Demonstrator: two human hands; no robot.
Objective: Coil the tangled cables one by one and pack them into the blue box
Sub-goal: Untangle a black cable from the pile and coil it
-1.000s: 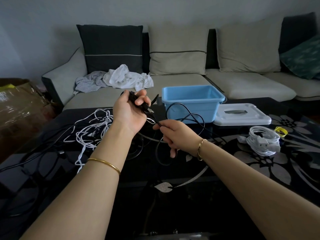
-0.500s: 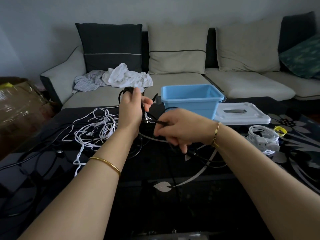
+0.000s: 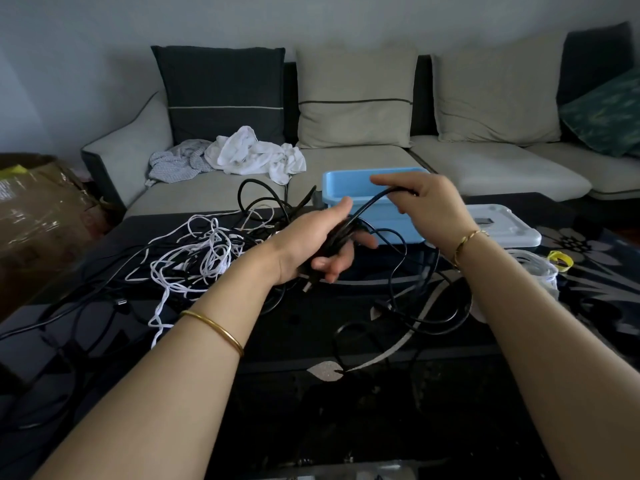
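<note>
Both forearms stretched toward mid-frame; the left hand (image 3: 318,247) gripped the black cable (image 3: 367,204), the right hand (image 3: 427,207) pinched it higher.

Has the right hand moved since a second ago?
Yes. The right hand rose and went right: from below the left front of the blue box to level with its right end, pinching the black cable.

The black cable (image 3: 370,201) is uniform, without markings. The tangled cables (image 3: 211,252) are white. The box (image 3: 346,185) is light blue; the lid (image 3: 502,220) is off-white. The surface (image 3: 294,327) is glossy black with a silver-grey flower pattern.
</note>
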